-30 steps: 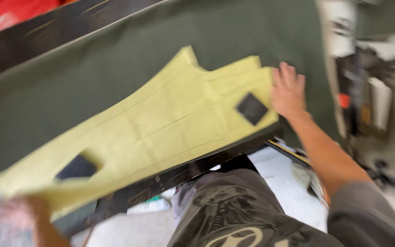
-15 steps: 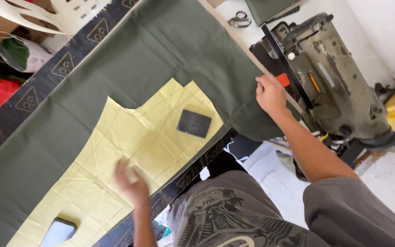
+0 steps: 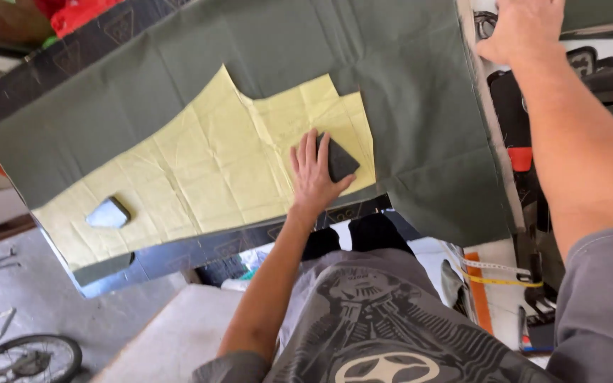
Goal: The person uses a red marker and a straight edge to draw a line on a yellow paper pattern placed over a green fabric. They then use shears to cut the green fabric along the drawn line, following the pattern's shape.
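Note:
A yellow paper pattern [image 3: 214, 170] lies creased on a dark green fabric [image 3: 420, 106] that is spread over the table. My left hand [image 3: 313, 177] presses flat on the pattern's right part, fingers apart, its thumb side against a dark square weight [image 3: 340, 160]. A second, greyish weight [image 3: 108, 213] sits on the pattern's left end. My right hand [image 3: 523, 28] rests at the fabric's right edge at the top of the view. Its fingers are cut off by the frame.
The table's dark patterned top [image 3: 200, 250] shows along the near edge. A sewing machine [image 3: 604, 78] stands at the right, with a yellow measuring tape [image 3: 498, 276] below it. A bicycle wheel [image 3: 30, 358] is on the floor at lower left. Red material [image 3: 79, 13] lies beyond the table.
My left hand has come down onto the pattern beside the dark weight. My right hand has slid further along the fabric's right edge. The view has shifted.

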